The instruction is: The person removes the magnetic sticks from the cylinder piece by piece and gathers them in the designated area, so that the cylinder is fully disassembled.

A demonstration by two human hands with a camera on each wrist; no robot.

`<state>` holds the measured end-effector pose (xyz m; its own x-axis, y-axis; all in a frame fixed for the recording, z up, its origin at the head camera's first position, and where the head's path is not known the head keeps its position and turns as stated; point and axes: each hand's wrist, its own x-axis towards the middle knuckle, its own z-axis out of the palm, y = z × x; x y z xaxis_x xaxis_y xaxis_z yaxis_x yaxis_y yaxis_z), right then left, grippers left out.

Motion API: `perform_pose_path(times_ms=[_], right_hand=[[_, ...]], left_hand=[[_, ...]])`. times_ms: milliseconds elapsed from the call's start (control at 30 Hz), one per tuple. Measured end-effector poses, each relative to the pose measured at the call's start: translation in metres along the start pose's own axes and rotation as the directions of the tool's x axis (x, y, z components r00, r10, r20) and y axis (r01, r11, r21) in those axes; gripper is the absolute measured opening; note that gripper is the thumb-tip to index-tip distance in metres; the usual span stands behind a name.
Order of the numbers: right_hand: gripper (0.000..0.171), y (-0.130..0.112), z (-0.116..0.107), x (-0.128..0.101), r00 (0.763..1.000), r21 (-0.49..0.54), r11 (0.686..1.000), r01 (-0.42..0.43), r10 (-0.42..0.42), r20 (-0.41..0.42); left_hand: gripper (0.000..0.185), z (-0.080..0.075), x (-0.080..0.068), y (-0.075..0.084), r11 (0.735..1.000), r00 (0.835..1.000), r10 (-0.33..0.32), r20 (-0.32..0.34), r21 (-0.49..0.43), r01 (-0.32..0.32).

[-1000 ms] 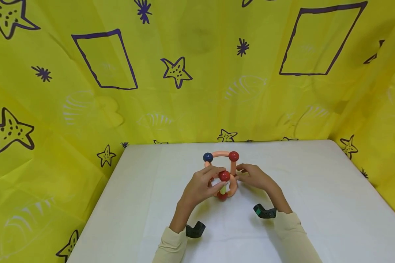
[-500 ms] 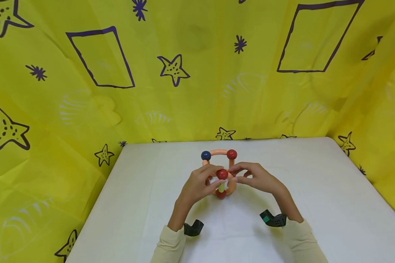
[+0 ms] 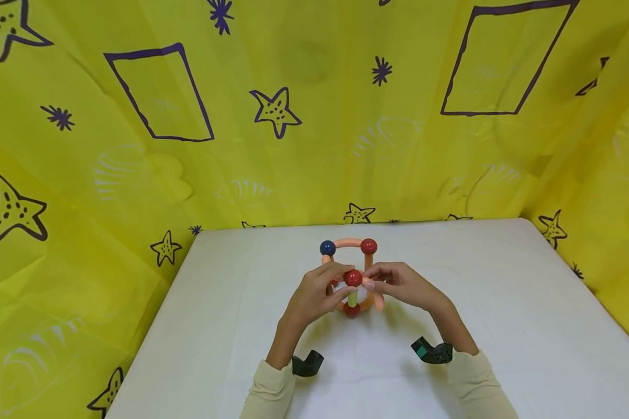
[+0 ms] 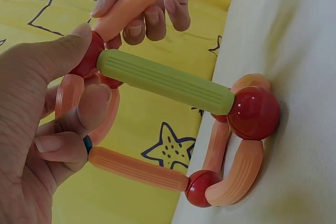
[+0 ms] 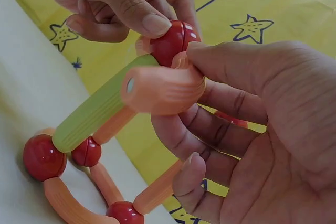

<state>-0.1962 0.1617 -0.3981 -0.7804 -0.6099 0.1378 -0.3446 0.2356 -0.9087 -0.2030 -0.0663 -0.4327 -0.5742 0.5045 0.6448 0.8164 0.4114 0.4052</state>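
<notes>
Left hand (image 3: 314,295) pinches red ball (image 3: 353,277); right hand (image 3: 406,285) grips orange rod (image 5: 160,88) touching it.

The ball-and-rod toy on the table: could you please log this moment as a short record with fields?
Toy: ball-and-rod frame of orange rods and red balls, one blue ball
Support: white table; the frame's lower balls rest on it
Left hand: pinches the top red ball
Right hand: grips a loose-ended orange rod at that ball
Green rod: joins the pinched ball to a lower red ball
Backdrop: yellow cloth with stars
</notes>
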Motion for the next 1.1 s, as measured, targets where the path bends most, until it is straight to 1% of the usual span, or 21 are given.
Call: perform_pose_path(times_ms=[133,333,633,833,967,1100], right_hand=[[0.018,0.0007,-0.0008,-0.0007,1.000,0.067,0.998,-0.010,0.009,0.022],[0.019,-0.0012,0.0004,-0.0020,0.999,0.097,0.995,-0.023,0.019,0.033],[0.015,-0.0037,0.0016,-0.0012,0.999,0.074,0.997,-0.034,0.033,0.005],[0.015,-0.0024,0.0022,-0.0005,0.999,0.069,0.997,-0.035,0.035,0.004],[0.015,0.0003,0.0016,-0.0005,0.999,0.059,0.997,-0.044,0.045,-0.003],[0.015,0.0040,-0.0002,-0.0033,0.996,0.035,0.996,-0.082,0.083,-0.025]], left_hand=[[0.039,-0.0004,-0.0003,-0.0001,1.000,1.000,0.000,0.004,-0.005,0.000],[0.038,0.0001,-0.0011,0.0005,1.000,1.000,-0.004,0.005,-0.009,0.004],[0.036,0.0012,-0.0001,-0.0001,1.000,1.000,0.008,-0.003,-0.013,-0.008],[0.036,0.0017,0.0009,0.0003,1.000,1.000,0.018,-0.006,-0.001,-0.018],[0.036,0.0020,0.0010,0.0011,1.000,1.000,0.010,-0.003,0.002,-0.010],[0.035,-0.0001,-0.0020,-0.0001,1.000,1.000,-0.013,-0.006,0.008,0.013]])
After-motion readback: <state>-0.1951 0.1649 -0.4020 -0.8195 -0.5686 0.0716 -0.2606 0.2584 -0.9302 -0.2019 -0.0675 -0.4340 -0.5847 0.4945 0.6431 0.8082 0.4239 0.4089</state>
